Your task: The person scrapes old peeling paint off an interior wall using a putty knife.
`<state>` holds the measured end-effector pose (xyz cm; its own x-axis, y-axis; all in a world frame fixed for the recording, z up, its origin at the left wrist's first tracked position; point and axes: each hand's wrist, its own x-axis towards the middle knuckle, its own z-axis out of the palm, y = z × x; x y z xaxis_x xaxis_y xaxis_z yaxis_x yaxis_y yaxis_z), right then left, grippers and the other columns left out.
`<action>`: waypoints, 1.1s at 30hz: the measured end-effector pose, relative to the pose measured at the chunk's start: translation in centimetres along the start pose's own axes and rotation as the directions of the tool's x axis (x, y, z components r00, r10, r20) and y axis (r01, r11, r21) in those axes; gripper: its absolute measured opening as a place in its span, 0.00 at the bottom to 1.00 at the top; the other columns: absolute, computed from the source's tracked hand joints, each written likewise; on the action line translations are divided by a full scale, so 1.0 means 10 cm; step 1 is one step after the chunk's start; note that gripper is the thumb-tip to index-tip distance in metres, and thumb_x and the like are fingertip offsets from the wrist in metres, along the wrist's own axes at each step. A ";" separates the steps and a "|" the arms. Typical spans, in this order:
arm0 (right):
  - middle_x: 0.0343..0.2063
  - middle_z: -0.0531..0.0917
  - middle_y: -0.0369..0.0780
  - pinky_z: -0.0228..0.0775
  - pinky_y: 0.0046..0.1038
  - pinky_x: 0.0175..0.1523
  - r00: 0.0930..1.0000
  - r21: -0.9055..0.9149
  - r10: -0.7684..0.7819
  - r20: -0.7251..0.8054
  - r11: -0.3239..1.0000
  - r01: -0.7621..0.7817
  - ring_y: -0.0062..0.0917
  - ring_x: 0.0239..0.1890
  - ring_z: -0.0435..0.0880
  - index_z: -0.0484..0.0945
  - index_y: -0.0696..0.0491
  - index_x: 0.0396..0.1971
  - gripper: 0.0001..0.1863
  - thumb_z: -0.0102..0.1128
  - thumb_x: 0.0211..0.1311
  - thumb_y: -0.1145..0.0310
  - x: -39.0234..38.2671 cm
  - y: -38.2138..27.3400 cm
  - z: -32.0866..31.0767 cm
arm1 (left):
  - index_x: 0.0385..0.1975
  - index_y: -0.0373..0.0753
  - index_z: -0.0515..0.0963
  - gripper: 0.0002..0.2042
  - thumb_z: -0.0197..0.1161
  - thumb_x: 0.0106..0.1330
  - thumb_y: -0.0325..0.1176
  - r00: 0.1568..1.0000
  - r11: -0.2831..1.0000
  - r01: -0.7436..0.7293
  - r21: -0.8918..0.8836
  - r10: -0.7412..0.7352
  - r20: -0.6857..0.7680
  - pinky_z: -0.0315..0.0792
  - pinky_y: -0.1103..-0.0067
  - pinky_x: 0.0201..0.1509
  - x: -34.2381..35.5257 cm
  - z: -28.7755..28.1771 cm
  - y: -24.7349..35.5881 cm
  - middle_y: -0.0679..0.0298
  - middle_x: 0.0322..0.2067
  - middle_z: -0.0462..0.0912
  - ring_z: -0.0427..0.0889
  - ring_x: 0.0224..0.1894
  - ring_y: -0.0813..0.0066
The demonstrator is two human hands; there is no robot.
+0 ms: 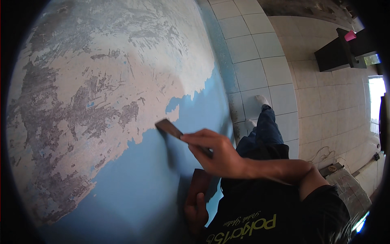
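My right hand (pixel 217 152) is closed around the handle of a scraper (pixel 170 128). Its flat, dark blade points up and to the left, at the ragged border between blue paint (pixel 154 162) and a pale, stripped area (pixel 101 73) of the wall. Whether the blade touches the wall I cannot tell. Lower down, close to the wall, my left hand (pixel 197 212) grips a flat, reddish-brown rectangular piece (pixel 199 183), thumb lying on its face. Part of that hand is in shadow.
The wall fills the left side, with grey rough patches. Pale tiles (pixel 248 53) form a raised strip under my feet, and a lower tiled floor (pixel 325 97) lies to the right. A dark stand (pixel 335 53) bears a pink cup (pixel 349 35). A thin cord (pixel 325 153) lies on the floor.
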<state>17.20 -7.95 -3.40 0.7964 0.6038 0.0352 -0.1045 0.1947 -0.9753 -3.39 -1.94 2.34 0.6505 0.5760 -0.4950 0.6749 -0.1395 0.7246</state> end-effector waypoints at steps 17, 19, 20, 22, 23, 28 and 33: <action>0.47 0.84 0.47 0.81 0.25 0.43 0.998 -0.001 -0.056 0.014 0.998 0.056 0.29 0.42 0.87 0.83 0.57 0.53 0.16 0.61 0.67 0.80 -0.08 0.03 0.02 | 0.63 0.30 0.71 0.20 0.48 0.78 0.33 0.995 0.967 -0.100 -0.234 0.102 -0.005 0.65 0.74 0.67 0.04 0.09 0.09 0.51 0.60 0.78 0.74 0.64 0.65; 0.47 0.84 0.47 0.81 0.25 0.43 0.998 0.008 -0.050 0.035 0.999 0.050 0.29 0.42 0.87 0.83 0.57 0.53 0.16 0.61 0.67 0.80 -0.09 0.03 0.02 | 0.63 0.30 0.71 0.19 0.48 0.78 0.33 0.997 0.989 -0.079 -0.126 0.080 0.004 0.65 0.74 0.67 0.04 0.02 0.09 0.51 0.60 0.78 0.74 0.64 0.65; 0.46 0.85 0.48 0.82 0.27 0.45 0.999 0.010 -0.021 0.030 1.000 0.020 0.33 0.42 0.88 0.83 0.58 0.52 0.15 0.61 0.66 0.80 -0.06 0.01 0.00 | 0.63 0.30 0.71 0.19 0.48 0.78 0.33 0.999 0.999 -0.051 -0.016 0.051 0.014 0.65 0.74 0.67 0.00 0.00 0.09 0.51 0.60 0.78 0.74 0.64 0.64; 0.44 0.85 0.48 0.83 0.30 0.47 1.000 0.012 0.012 0.021 1.000 -0.012 0.37 0.43 0.88 0.83 0.59 0.51 0.14 0.61 0.66 0.79 0.00 -0.02 -0.02 | 0.65 0.27 0.68 0.21 0.47 0.78 0.32 0.999 0.998 -0.004 -0.061 0.006 0.034 0.63 0.72 0.69 -0.02 0.00 0.09 0.49 0.62 0.75 0.72 0.66 0.63; 0.44 0.85 0.48 0.82 0.30 0.47 1.000 0.004 0.004 0.000 1.000 -0.004 0.37 0.42 0.89 0.83 0.59 0.51 0.14 0.61 0.66 0.79 0.07 -0.02 -0.02 | 0.67 0.24 0.64 0.22 0.47 0.79 0.31 0.998 0.994 0.037 -0.103 -0.032 0.048 0.62 0.69 0.72 0.00 -0.01 0.10 0.48 0.64 0.72 0.71 0.67 0.61; 0.43 0.85 0.49 0.81 0.29 0.42 0.999 -0.007 -0.041 -0.016 0.999 0.040 0.35 0.39 0.88 0.83 0.59 0.51 0.14 0.60 0.67 0.79 -0.06 0.08 0.01 | 0.62 0.30 0.73 0.19 0.49 0.78 0.33 0.997 0.997 -0.073 -0.036 0.074 0.014 0.67 0.73 0.65 0.01 -0.01 0.00 0.52 0.57 0.81 0.77 0.60 0.64; 0.42 0.85 0.48 0.79 0.28 0.36 0.999 -0.029 0.028 -0.031 0.999 -0.029 0.31 0.32 0.87 0.83 0.58 0.50 0.13 0.61 0.67 0.78 0.02 0.07 0.00 | 0.63 0.30 0.72 0.19 0.48 0.78 0.33 0.997 0.995 -0.070 -0.071 0.068 -0.035 0.67 0.73 0.65 0.01 0.04 0.03 0.52 0.58 0.80 0.77 0.61 0.65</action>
<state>17.30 -7.64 -4.05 0.8113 0.5846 0.0005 -0.1105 0.1543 -0.9818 -2.99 -2.25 2.32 0.6820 0.5934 -0.4274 0.6009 -0.1216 0.7900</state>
